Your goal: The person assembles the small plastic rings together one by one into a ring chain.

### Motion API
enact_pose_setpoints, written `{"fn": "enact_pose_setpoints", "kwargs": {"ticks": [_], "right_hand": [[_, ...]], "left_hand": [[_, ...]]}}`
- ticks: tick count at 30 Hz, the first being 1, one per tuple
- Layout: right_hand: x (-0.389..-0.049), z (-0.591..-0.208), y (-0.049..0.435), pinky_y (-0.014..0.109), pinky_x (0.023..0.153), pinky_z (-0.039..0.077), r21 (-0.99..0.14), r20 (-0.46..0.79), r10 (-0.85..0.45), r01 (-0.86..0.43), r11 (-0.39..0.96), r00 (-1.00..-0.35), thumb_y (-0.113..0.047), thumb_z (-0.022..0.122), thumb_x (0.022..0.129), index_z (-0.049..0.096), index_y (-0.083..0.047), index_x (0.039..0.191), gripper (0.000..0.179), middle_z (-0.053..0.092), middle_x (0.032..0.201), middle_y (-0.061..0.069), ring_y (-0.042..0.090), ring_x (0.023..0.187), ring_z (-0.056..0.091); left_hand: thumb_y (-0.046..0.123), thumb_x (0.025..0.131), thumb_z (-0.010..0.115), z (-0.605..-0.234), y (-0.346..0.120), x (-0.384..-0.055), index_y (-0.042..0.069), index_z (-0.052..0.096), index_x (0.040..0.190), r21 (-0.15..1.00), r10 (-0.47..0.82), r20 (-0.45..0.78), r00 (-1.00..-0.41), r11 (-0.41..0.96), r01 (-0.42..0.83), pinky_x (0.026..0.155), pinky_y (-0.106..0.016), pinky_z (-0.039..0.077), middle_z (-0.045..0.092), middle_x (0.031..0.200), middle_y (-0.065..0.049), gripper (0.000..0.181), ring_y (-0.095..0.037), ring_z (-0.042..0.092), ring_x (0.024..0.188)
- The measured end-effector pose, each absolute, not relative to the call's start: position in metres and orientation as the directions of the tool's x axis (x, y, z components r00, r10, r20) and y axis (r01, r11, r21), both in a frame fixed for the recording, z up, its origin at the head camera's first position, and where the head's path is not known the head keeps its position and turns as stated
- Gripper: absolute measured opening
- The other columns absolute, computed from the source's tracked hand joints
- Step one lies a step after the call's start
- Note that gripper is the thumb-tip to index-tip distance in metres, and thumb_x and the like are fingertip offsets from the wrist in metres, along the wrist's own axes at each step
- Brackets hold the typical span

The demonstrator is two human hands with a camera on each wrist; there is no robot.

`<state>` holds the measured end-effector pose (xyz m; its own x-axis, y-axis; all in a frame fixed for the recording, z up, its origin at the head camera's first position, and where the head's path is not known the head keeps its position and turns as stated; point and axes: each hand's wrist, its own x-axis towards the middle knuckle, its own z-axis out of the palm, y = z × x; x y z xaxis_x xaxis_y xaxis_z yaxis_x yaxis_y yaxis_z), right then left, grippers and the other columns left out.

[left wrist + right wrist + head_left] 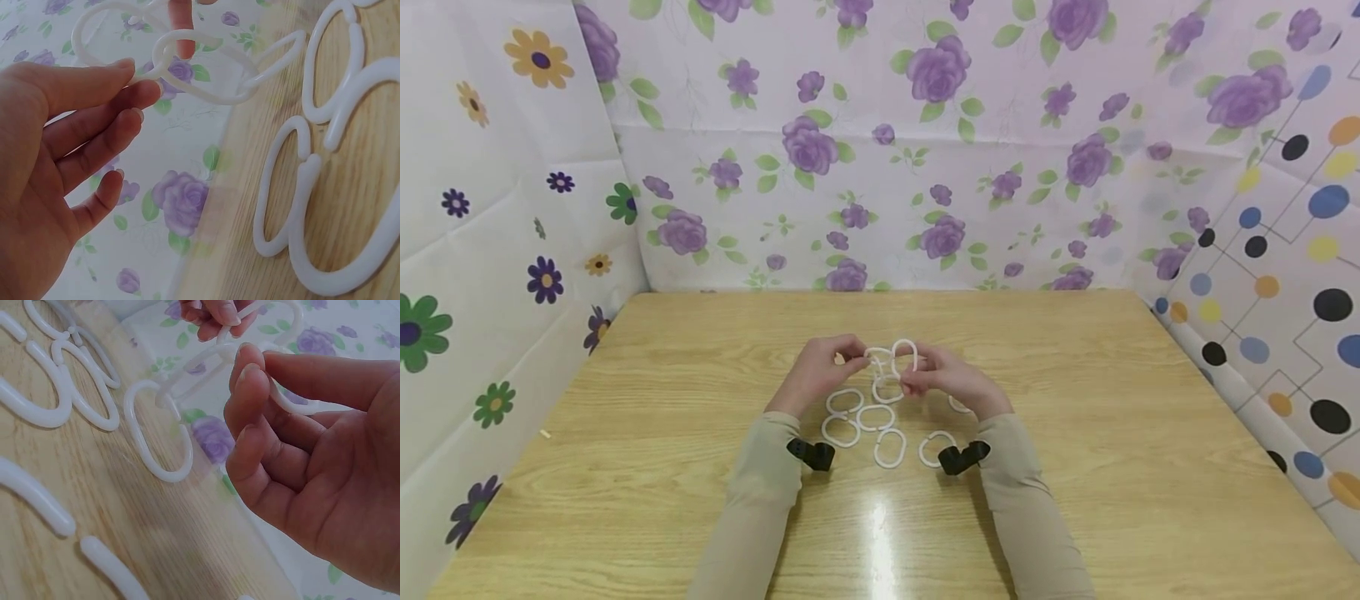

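Above the table, in the head view, my left hand (817,368) pinches a white plastic curtain ring (877,350) between thumb and forefinger. My right hand (958,379) holds another white ring (905,341) upright by thumb and fingertips; part of it is hidden behind those fingers in the right wrist view. Between the hands the rings are linked in a short chain, with a lower ring (887,402) hanging from it. That hanging ring (140,437) shows a small gap in its side. The left wrist view shows a linked middle ring (206,97) beside the left fingertips.
Several loose white rings lie on the wooden table (1150,467) below the hands, among them one ring (891,467) near the middle and another ring (922,450) by the right wrist. A small pale scrap (546,433) lies at the left edge. Patterned cloths enclose the table's back and sides.
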<state>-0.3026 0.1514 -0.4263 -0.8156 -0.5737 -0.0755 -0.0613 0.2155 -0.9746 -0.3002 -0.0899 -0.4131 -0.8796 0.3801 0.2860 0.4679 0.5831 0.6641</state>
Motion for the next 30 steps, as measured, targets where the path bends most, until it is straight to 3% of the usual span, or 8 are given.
{"fn": "enact_pose_setpoints", "kwargs": {"ticks": [6,17,30], "right_hand": [[-0.3002,-0.4225,0.1509,0.029,0.067,0.050,-0.970,-0.084,-0.572,-0.066,0.236,-0.816,-0.007,0.056,0.096,0.033,-0.005,0.144,0.053,0.064,0.072,0.001,0.013,0.065,0.058],[-0.2980,-0.4221,0.1480,0.030,0.067,0.045,-0.973,-0.089,-0.617,-0.063,0.220,-0.782,-0.004,0.053,0.097,0.023,-0.009,0.150,0.061,0.060,0.072,0.002,0.019,0.068,0.053],[-0.2987,-0.4221,0.1531,0.031,0.072,0.043,-0.956,-0.114,-0.618,-0.084,0.282,-0.778,-0.008,0.052,0.098,0.025,-0.007,0.152,0.061,0.060,0.070,0.002,0.017,0.065,0.051]], "left_hand": [[0.021,0.091,0.068,-0.4123,-0.0894,-0.3001,0.015,0.071,0.089,0.646,0.387,0.278,-0.879,0.602,0.469,0.067,-0.029,0.044,0.069,0.082,-0.001,0.007,-0.015,0.059,0.076],[0.019,0.090,0.069,-0.4138,-0.0829,-0.2978,0.014,0.072,0.089,0.631,0.458,0.261,-0.850,0.586,0.509,0.070,-0.029,0.048,0.070,0.081,-0.001,0.005,-0.013,0.060,0.076],[0.022,0.091,0.069,-0.4163,-0.0848,-0.2998,0.014,0.070,0.090,0.647,0.434,0.233,-0.871,0.600,0.471,0.074,-0.031,0.046,0.070,0.082,0.000,0.008,-0.014,0.060,0.077]]}}
